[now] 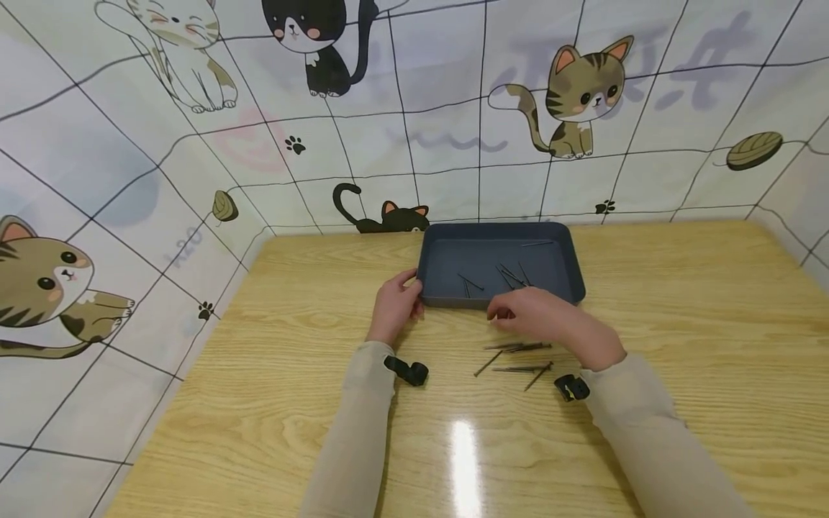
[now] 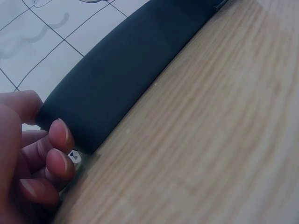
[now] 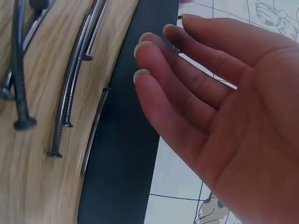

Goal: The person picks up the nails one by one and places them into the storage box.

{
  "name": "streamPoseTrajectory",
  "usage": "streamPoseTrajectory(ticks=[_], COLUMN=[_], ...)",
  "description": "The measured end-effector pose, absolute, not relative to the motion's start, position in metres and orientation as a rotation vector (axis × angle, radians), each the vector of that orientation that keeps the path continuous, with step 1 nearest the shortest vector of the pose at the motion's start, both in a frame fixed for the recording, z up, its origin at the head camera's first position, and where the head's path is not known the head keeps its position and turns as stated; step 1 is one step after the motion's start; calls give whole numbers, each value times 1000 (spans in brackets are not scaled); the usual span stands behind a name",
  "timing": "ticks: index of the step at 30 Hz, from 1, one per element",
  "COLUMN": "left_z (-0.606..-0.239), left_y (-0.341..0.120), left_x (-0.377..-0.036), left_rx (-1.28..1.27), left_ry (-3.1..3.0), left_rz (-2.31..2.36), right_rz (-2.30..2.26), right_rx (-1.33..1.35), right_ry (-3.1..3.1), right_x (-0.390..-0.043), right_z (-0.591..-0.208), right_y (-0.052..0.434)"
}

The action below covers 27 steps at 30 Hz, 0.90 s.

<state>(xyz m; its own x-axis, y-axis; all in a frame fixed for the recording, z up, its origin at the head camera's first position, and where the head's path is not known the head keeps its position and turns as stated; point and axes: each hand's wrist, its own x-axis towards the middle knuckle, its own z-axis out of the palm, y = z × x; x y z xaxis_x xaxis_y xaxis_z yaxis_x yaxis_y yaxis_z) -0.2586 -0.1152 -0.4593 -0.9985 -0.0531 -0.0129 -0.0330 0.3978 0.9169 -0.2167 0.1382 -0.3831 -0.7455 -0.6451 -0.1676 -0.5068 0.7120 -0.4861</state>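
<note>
Two beige sleeves are reaching forward over a glossy, pale wood-grain surface (image 1: 680, 302) that is catching a bright streak of light. Small black straps are sitting at each wrist. Loose dark nails (image 1: 518, 357), thin, long and flat-headed, are lying scattered on the wood just before the right hand (image 1: 550, 320); in the right wrist view one of them (image 3: 95, 126) is resting right against the tray's wall. That hand is hovering over the nails with its fingers (image 3: 173, 88) straight and slightly spread, holding nothing. Beyond it, a dark grey rectangular tray (image 1: 447, 298), matte with rounded corners and low sloping walls, is sitting near the far edge of the surface, with several more nails (image 1: 508, 275) lying inside it. At the tray's near left corner the left hand (image 1: 395, 306) is gripping the rim, with curled fingers (image 2: 60, 135) pressing the outer wall. Behind everything, a cloth backdrop printed with cartoon cats (image 1: 579, 90) and a dark grid is enclosing the surface.
</note>
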Motion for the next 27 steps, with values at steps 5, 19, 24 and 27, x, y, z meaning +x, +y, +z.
streamPoseTrajectory(ticks=[5,19,24,27], left_z=[-460,-460,-460,-460], left_y=[-115,-114,-115,-115], left_x=[-259,-258,-257,-257], left_rx=[88,89,104,104], left_ry=[-2620,-2601,-2591,-2593], left_rz=[-1710,-1748,-1774,-1776], right_rz=[-530,-467,-416,-396], right_rx=[-905,-847,-844,-830], right_ry=[2568,2469,2484,2484], right_x=[-215,-212,-212,-212], right_z=[-387,-391,-393,-394], right_y=[136,134,131,128])
